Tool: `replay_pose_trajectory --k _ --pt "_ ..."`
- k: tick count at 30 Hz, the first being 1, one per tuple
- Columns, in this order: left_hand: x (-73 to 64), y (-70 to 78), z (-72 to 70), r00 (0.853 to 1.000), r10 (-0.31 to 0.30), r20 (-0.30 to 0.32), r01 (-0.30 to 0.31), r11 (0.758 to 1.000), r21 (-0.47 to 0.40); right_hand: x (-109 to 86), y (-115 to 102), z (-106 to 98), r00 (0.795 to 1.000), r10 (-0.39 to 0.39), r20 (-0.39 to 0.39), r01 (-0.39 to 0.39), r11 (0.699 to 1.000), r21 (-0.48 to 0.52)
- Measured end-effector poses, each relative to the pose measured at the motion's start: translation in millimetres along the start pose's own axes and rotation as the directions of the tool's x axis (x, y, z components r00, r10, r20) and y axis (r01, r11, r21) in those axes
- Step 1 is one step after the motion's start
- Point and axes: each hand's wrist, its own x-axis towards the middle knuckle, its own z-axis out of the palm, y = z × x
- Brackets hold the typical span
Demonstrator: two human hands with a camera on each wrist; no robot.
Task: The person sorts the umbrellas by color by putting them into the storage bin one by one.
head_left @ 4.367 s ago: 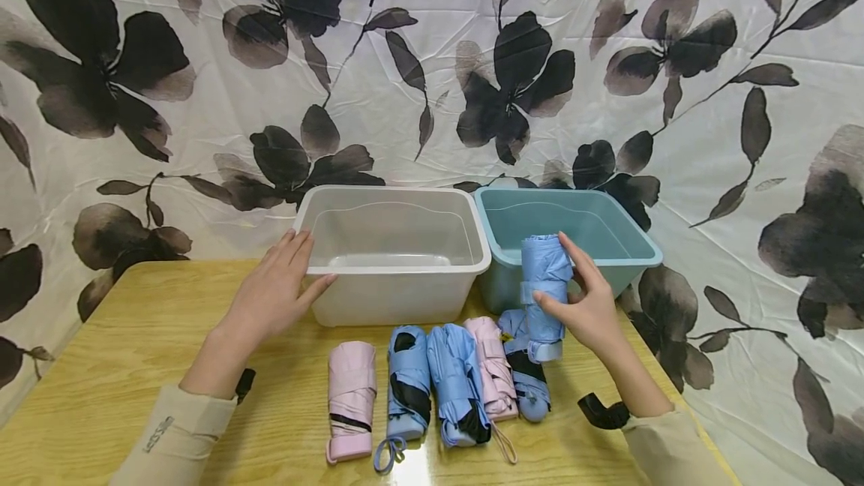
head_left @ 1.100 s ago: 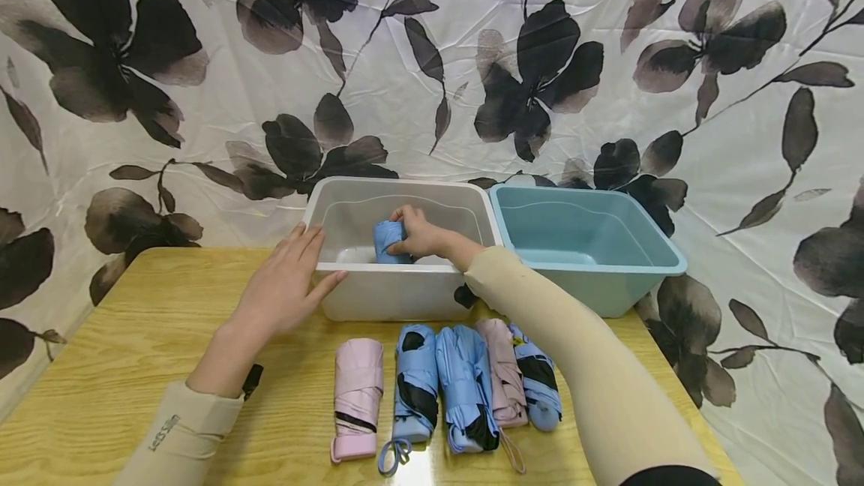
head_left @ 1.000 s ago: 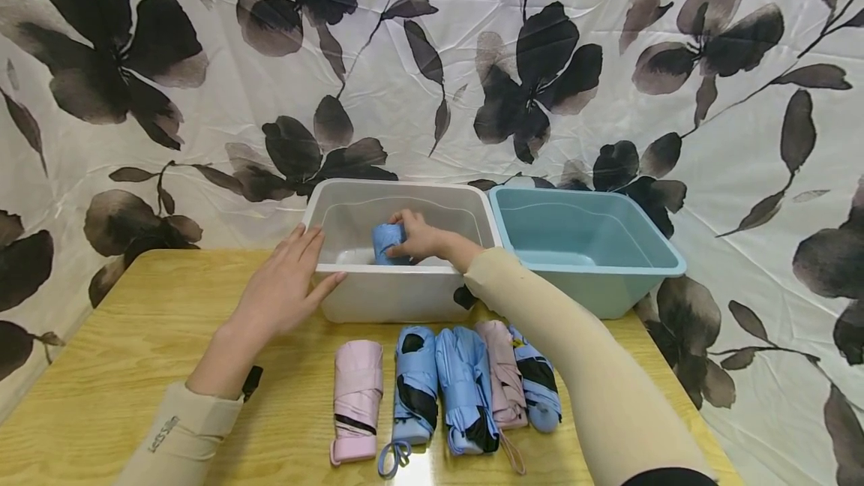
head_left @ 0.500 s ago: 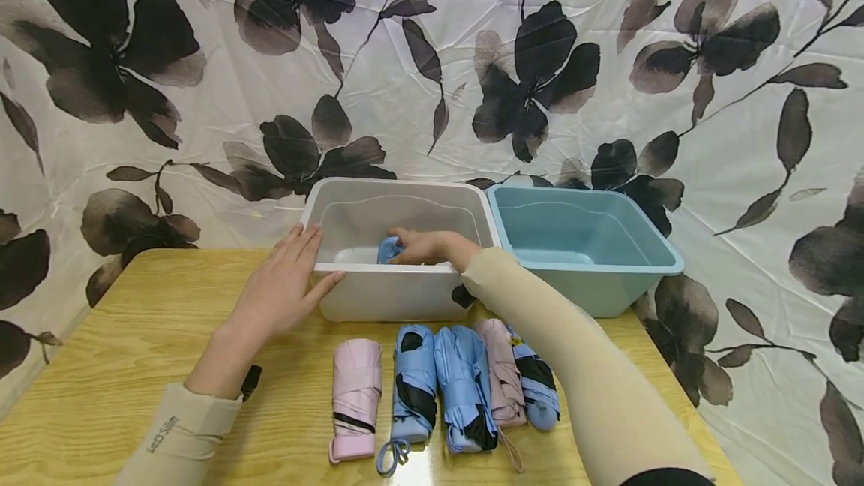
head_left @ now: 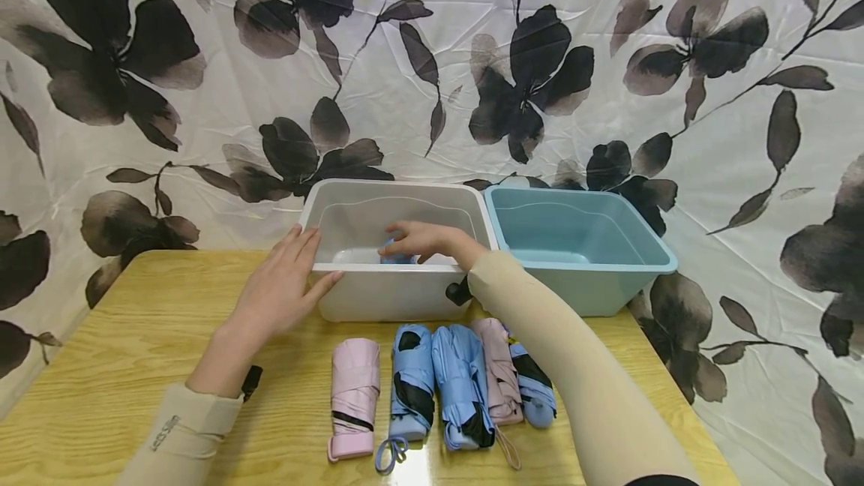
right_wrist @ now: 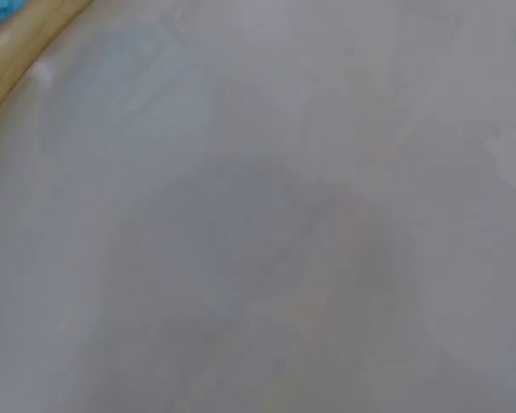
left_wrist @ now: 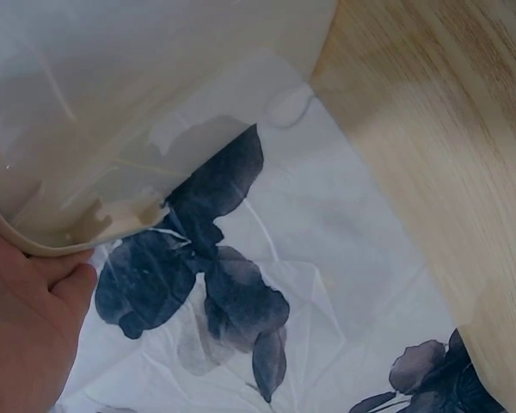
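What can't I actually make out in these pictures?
- Head view: most of the blue umbrella inside the white bin, hidden by the bin's front wall and the right hand; whether that hand touches it is unclear.
- Head view: part of the rightmost umbrella, covered by the right sleeve.
- Left wrist view: part of the left hand, cut off by the frame's left edge.
- Right wrist view: a pale surface, too blurred to identify.

Beige sleeves (head_left: pixel 574 351) with dark lettering (head_left: pixel 164 433) on the left, small black pieces (head_left: pixel 459 291) at both wrists
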Motion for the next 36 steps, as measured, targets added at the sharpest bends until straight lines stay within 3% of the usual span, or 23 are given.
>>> replay_pose_trajectory --k 7,13,23,31,36 --pt "1.2 -0.7 1.7 1.000 0.002 -0.004 -0.002 1.000 -0.004 -18.4 -4.5 -3.8 0.993 -0.098 -0.066 0.101 0.994 0.044" --pt "1.1 -2.7 2.2 1.000 0.002 -0.004 -0.002 1.000 -0.005 -44.9 -7.0 -5.0 0.959 -0.221 -0.178 0.232 0.972 0.043" --pt "1.3 -2.6 4.7 1.000 0.011 -0.011 -0.011 1.000 -0.008 -93.9 4.7 0.6 0.857 -0.380 -0.349 0.414 0.910 0.025" --pt "0.7 -1.5 4.8 1.000 0.013 -0.010 -0.013 1.000 -0.013 -142.0 21.6 6.2 0.786 -0.356 -0.506 0.423 0.906 0.021" --pt "0.7 -1.1 4.4 1.000 0.016 -0.016 -0.016 1.000 -0.017 -169.0 38.9 10.3 0.717 -0.346 -0.605 0.435 0.900 0.000"
